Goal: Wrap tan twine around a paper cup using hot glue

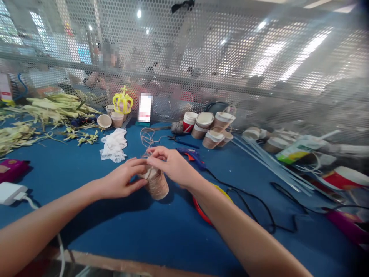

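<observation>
A tan cup wrapped in twine (158, 187) is tilted over the blue tabletop in front of me. My left hand (124, 179) grips its upper left side, fingers on top and thumb below. At its upper rim, my right hand (171, 163) has thumb and fingers pinched together on a strand of twine. Loose grey-brown twine (147, 135) loops behind the hands and runs toward a ball of twine (177, 127). The cup's upper end is mostly hidden by my fingers. A blue glue gun (192, 156) lies just beyond my right hand.
Several cups (204, 120) stand at the back beside a perforated metal screen (161, 50). Husks (54, 105), a yellow crown-shaped piece (123, 103) and crumpled white cloth (114, 145) lie left. Clear sticks (271, 163), a black cord (245, 194) and a tape roll (200, 211) lie right.
</observation>
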Available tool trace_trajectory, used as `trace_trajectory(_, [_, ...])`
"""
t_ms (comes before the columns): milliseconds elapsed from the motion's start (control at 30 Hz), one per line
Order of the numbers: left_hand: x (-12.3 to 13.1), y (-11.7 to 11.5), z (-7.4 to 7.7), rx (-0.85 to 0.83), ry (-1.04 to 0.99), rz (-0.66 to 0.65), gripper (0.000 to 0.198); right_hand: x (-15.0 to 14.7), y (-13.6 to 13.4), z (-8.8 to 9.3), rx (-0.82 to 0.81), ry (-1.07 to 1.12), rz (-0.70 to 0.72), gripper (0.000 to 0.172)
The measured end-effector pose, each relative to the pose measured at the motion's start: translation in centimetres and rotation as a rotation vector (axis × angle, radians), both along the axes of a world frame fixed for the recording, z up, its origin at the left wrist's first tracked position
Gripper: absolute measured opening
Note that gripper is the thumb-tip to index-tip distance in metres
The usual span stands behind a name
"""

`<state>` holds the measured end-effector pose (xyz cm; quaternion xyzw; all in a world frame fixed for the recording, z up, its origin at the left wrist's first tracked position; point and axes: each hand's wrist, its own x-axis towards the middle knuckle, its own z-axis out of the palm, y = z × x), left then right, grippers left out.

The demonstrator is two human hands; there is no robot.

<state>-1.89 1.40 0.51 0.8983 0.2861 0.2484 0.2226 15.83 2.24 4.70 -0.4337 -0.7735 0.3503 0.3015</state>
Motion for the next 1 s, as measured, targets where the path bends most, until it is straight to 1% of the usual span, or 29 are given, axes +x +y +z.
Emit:
trace_trajectory(167, [0.1,-0.2,0.5,-0.216,-0.166,-0.081,0.012,2.0,-1.0,-0.8,0.05,0.148,-0.085,0.014])
trace_trajectory(300, [0.2,-0.4,1.0,-0.323,-0.213,-0.134,0.011,2.9,-2.2,-1.0,-0.04,0.223,-0.147,0.018])
trace_trajectory(400, [0.2,-0.6,1.2,-0.354,-0.218,-0.172,0.01,3.1,-2.7,-1.1,-0.13,0.285,-0.194,0.018])
trace_trajectory(467, [0.2,-0.7,1.3,-0.366,-0.214,-0.183,0.009,3.2,-3.0,-1.2,-0.166,0.332,-0.2,0.017])
trace_trajectory(700, [0.1,-1.1,1.6,-0.372,-0.181,-0.201,0.008,3.2,-3.7,-2.1,-0.209,0.407,-0.208,0.018])
trace_trajectory(1000, [-0.1,-1.3,1.8,-0.394,-0.152,-0.229,0.01,3.3,-3.6,-2.8,-0.277,0.498,-0.189,0.018])
